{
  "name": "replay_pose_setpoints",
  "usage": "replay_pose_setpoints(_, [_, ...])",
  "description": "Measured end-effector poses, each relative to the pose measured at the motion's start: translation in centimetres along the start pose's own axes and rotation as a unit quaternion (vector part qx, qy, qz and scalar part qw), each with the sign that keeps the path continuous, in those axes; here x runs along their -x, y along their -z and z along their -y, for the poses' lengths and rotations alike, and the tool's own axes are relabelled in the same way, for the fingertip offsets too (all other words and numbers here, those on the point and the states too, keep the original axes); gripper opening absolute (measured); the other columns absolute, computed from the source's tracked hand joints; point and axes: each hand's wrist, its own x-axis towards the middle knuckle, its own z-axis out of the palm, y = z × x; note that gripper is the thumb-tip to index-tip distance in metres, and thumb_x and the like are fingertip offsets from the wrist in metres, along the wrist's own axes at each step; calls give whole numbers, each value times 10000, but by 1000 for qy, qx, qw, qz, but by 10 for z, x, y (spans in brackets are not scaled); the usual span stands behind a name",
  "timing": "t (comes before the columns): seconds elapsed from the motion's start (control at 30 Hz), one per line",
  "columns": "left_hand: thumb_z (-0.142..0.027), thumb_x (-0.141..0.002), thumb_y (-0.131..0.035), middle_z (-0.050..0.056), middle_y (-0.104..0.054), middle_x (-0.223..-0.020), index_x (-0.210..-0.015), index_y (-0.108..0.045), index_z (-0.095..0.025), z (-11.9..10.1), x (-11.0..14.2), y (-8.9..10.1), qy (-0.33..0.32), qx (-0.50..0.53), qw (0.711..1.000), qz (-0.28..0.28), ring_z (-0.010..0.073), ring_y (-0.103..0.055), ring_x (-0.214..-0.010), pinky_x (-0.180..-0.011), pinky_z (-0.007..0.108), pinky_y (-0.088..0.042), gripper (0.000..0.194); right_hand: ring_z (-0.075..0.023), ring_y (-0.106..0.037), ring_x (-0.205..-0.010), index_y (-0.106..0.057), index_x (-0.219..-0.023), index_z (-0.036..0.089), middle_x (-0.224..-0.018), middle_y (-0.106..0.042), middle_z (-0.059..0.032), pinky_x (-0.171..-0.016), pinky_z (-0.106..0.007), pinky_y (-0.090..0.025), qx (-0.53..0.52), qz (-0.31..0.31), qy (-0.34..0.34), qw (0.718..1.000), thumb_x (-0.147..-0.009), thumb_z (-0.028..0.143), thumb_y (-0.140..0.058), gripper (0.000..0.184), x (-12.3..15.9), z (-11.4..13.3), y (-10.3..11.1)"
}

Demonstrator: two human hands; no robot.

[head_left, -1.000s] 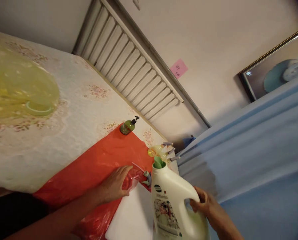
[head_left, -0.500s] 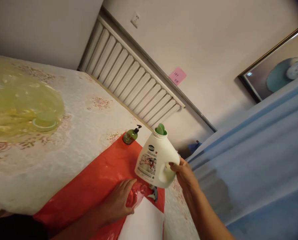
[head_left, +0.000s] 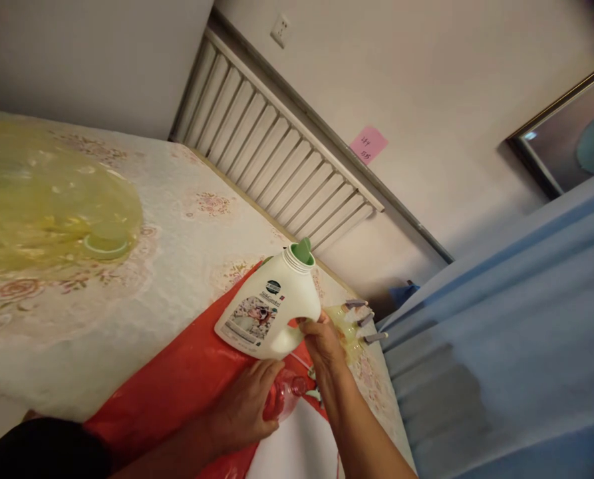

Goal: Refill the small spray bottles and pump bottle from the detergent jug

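Beneath the left hand (head_left: 249,402) and right hand (head_left: 321,336), a floral tablecloth (head_left: 171,299) is lying, with a red sheet (head_left: 177,366) covering part of it. Just beyond the left fingertips, a white jug (head_left: 271,299) is standing roughly upright; the right fingers are gripping its handle. Within the curve of the left fingers, a clear bottle (head_left: 284,392) is being steadied; its fill level is not showing clearly. Past those fingertips, beside the bottle neck, a spray head (head_left: 313,394) is lying detached. Above the right fingers, a green spout (head_left: 302,251) is showing uncapped. Judging by this, opening both containers is appearing complete; no liquid is flowing, and the spray head is not yet being refitted.
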Motion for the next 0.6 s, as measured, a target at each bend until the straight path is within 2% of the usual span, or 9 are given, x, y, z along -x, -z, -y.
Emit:
replay_pose_setpoints(0.1, [-200, -618, -647, 135, -467, -1511, -1424, -416, -200, -3, 2, 3, 0, -17, 1000, 19, 376, -356, -1417, -1197, 517, -287, 838, -131, -501, -593, -646, -705, 193, -645, -637, 32, -602, -245, -420, -15, 18, -5, 1000, -468, 112, -582, 259, 0, -12, -6])
replay_pose_setpoints(0.23, [-179, -602, -636, 131, -504, -1472, -1386, -447, -198, -5, 2, 3, -15, -10, 1000, 12, 384, -390, -1389, -1193, 510, -303, 807, -135, -533, -605, -671, -799, 196, -688, -669, 40, -586, -239, -418, -24, 37, -16, 999, -492, 102, -587, 332, 2, -30, -8])
replay_pose_setpoints(0.37, [-192, -605, -654, 95, -501, -1475, -1397, -412, -267, 0, 1, -3, -8, 0, 1000, -1, 366, -400, -1386, -1188, 489, -317, 831, -156, -583, -627, -688, -842, 185, -729, -705, 20, -613, -258, -453, -14, 72, -41, 996, -523, 110, -643, 331, 6, -35, -2])
replay_pose_setpoints(0.43, [-203, -610, -664, 89, -489, -1487, -1412, -384, -284, 5, 0, -6, 1, 5, 1000, -4, 354, -398, -1391, -1189, 469, -315, 854, -170, -608, -662, -700, -883, 183, -770, -722, 5, -650, -276, -480, 8, 99, -54, 994, -537, 122, -696, 352, 7, -29, 6])
replay_pose_setpoints(0.5, [-218, -623, -671, 101, -468, -1504, -1428, -360, -272, 9, -1, -8, 6, 9, 1000, -4, 340, -388, -1402, -1192, 455, -308, 864, -188, -636, -750, -706, -962, 190, -862, -738, -13, -727, -305, -507, 74, 132, -61, 987, -558, 146, -744, 408, 8, -20, 19])
replay_pose_setpoints(0.57, [-226, -637, -673, 108, -453, -1515, -1434, -347, -267, 11, -1, -10, 12, 9, 1000, -3, 332, -380, -1412, -1189, 460, -308, 862, -197, -649, -835, -697, -1029, 203, -942, -736, -23, -797, -326, -515, 161, 126, -59, 977, -579, 186, -773, 456, 9, -11, 38])
replay_pose_setpoints(0.6, [-227, -644, -674, 109, -449, -1519, -1436, -342, -269, 12, -1, -10, 14, 10, 1000, -1, 330, -376, -1416, -1187, 465, -309, 859, -196, -652, -852, -690, -1046, 207, -954, -732, -25, -811, -331, -516, 197, 102, -55, 973, -591, 213, -778, 463, 10, -8, 49])
